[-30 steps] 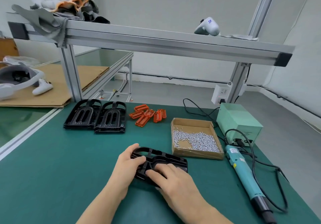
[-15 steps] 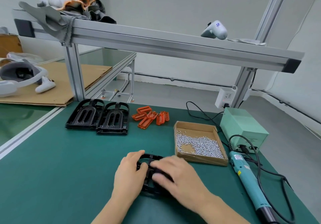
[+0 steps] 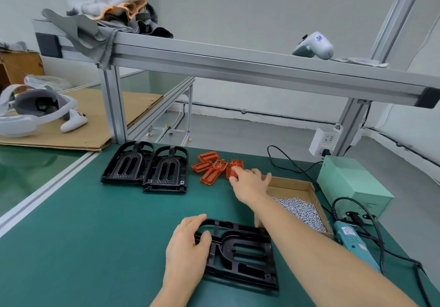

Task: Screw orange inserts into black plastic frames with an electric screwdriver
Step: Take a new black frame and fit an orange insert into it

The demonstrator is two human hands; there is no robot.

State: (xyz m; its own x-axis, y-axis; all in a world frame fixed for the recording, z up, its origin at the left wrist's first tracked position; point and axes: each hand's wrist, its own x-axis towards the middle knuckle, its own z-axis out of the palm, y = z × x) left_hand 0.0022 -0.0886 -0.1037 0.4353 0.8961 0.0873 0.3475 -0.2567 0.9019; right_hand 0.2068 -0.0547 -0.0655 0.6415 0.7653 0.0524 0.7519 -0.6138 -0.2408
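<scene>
A moment ago both hands lay on the black frame near the front of the green mat; now the right hand has left it and stretches to the pile of orange inserts, fingertips touching the nearest one, though I cannot tell whether it has a grip yet. The left hand stays curled over the frame's rounded end, holding it down. This looks like fetching an insert to seat, with the screwdriver untouched at the right beside the box of screws.

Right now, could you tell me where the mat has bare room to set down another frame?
Bare mat lies left of the held frame, in front of the two stacked frames. It is crowded on the right: screw box, screwdriver, cables.
</scene>
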